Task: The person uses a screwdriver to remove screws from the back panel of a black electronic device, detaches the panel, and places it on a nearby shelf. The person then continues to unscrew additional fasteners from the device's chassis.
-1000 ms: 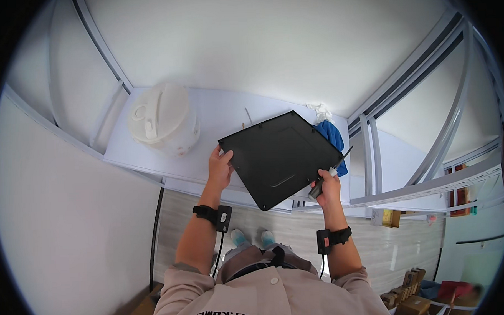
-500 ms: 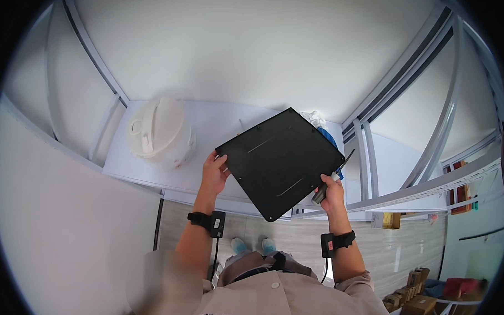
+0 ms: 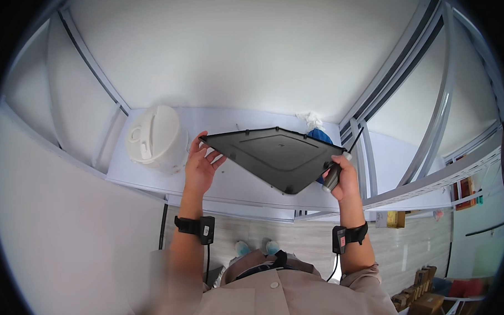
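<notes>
Holding black panel (image 3: 274, 156) tilted above white table (image 3: 217, 117). Pinching panel's left corner with left hand (image 3: 199, 169); gripping its right edge plus grey-handled screwdriver (image 3: 332, 177) with right hand (image 3: 346, 173). Seeing faint mark mid-panel, too small to read. Also seeing, below panel: dark lettering on shirt (image 3: 254, 296), white label (image 3: 206, 230) on left wrist unit (image 3: 208, 235), red label (image 3: 342, 241) on right. Left of panel, noting white lidded pot (image 3: 165, 135); behind it, blue cloth (image 3: 319, 135).

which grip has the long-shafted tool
The right grip: it holds the tool along with the black panel, whereas the left grip holds only the panel.
</notes>
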{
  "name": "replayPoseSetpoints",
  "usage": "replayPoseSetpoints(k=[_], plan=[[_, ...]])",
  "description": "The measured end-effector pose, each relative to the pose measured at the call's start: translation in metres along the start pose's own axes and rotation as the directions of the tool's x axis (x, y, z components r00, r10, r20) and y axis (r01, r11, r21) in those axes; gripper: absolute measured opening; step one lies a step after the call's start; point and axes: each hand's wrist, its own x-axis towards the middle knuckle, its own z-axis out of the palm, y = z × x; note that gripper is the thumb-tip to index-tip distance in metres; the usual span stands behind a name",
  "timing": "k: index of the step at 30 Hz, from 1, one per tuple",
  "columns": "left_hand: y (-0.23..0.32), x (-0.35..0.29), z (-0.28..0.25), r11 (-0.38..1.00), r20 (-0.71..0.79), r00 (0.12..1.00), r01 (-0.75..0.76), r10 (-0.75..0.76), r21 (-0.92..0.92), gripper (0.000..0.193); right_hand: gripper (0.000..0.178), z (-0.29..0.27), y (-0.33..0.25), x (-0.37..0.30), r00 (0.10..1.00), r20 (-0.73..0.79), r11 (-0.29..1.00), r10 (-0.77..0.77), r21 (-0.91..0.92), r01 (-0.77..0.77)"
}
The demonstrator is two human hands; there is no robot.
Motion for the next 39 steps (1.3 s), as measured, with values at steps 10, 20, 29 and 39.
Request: replayPoseSetpoints(k=[10,20,29,39], plan=[[0.015,0.005,0.018,0.507,-0.034,0.959,-0.119,0.281,0.854,0.038,0.02,0.04,-0.064,-0.012,0.987,0.131,0.995,-0.096,-0.013,0.099],[0.009,-0.013,0.032,0.157,0.35,0.899,-0.398,0.261,0.904,0.026,0.022,0.045,-0.047,-0.008,0.985,0.167,0.998,-0.033,-0.039,0.041],[-0.022,-0.019,-0.009,0.535,-0.008,0.911,-0.236,0.413,0.811,0.018,0.035,0.036,-0.03,-0.009,0.965,0.26,0.956,-0.03,-0.273,0.103],[-0.032,0.011,-0.041,0.675,-0.099,0.895,-0.251,0.435,0.694,0.023,0.029,-0.008,-0.025,-0.001,0.986,0.164,0.956,0.0,-0.291,0.048]])
